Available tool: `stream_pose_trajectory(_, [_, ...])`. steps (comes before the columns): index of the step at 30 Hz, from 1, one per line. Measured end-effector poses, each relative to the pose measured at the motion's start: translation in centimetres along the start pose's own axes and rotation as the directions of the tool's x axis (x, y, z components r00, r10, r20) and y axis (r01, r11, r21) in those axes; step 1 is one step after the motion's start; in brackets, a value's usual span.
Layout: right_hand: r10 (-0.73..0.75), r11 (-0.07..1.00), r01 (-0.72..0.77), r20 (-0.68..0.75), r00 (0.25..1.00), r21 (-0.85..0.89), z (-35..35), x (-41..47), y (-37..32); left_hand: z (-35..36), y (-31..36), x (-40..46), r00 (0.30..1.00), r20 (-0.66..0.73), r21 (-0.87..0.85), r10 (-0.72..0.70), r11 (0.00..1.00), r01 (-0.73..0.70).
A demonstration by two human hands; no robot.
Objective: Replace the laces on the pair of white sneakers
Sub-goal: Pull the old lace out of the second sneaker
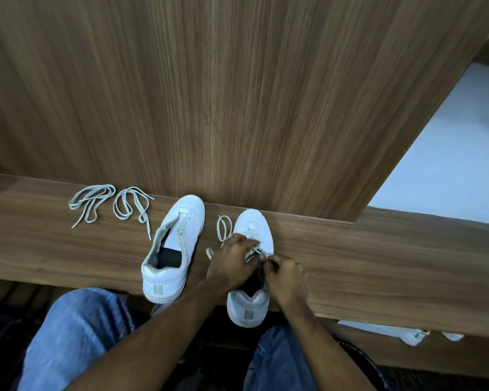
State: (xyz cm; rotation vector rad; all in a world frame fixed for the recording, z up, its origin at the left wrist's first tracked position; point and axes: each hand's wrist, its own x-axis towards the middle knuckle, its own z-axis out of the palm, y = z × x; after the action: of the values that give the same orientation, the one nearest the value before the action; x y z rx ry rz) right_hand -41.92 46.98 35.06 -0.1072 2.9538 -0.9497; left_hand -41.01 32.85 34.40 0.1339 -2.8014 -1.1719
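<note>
Two white sneakers stand on a wooden ledge [378, 263], toes pointing away from me. The left sneaker [173, 249] stands alone, its tongue area open and only partly laced. On the right sneaker [251, 230] both hands work at the eyelets. My left hand [233, 261] lies over the shoe's laced middle with fingers curled onto the lace. My right hand [284, 275] pinches a lace end beside the shoe's opening. A loose loop of that pale lace [223, 225] trails left of the shoe. Two separate pale laces [92, 200] [132, 206] lie coiled at the ledge's left.
A tall wooden panel [237, 94] rises directly behind the ledge. Pale floor [449, 165] shows to the right. My knees in blue jeans [76, 334] sit below the ledge's front edge. White objects [412, 335] lie on the floor at lower right.
</note>
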Motion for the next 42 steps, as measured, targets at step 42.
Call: stream_pose_trajectory(42, [-0.424, 0.774, 0.472, 0.208, 0.882, -0.422, 0.0, 1.9, -3.0, -2.3, 0.1, -2.4, 0.962, -0.023, 0.24, -0.271, 0.933, 0.269])
